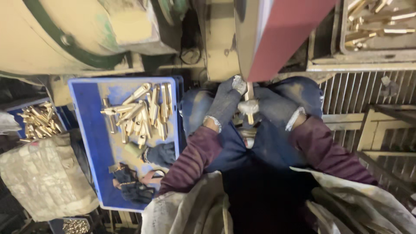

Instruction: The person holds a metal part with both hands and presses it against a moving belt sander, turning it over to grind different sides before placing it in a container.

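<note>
Grey cloth drapes over our lap (pixel 195 208). Both our gloved hands, left (pixel 223 104) and right (pixel 275 108), clench one slim brass rod-shaped fitting (pixel 250 104) against the maroon sanding belt (pixel 281 34). Stiff, light, probably slippery; best gripped by its ends.

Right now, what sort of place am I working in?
Probably a metal-finishing workshop: a dark red abrasive belt above both gloved hands, a blue plastic tray of brass-coloured metal parts, and a worn cream-painted machine housing.

A slim brass fitting (pixel 250 108) stood nearly upright, its upper end against the lower edge of a dark red sanding belt (pixel 281 34). It was pale gold, with its middle hidden by gloved fingers.
</note>
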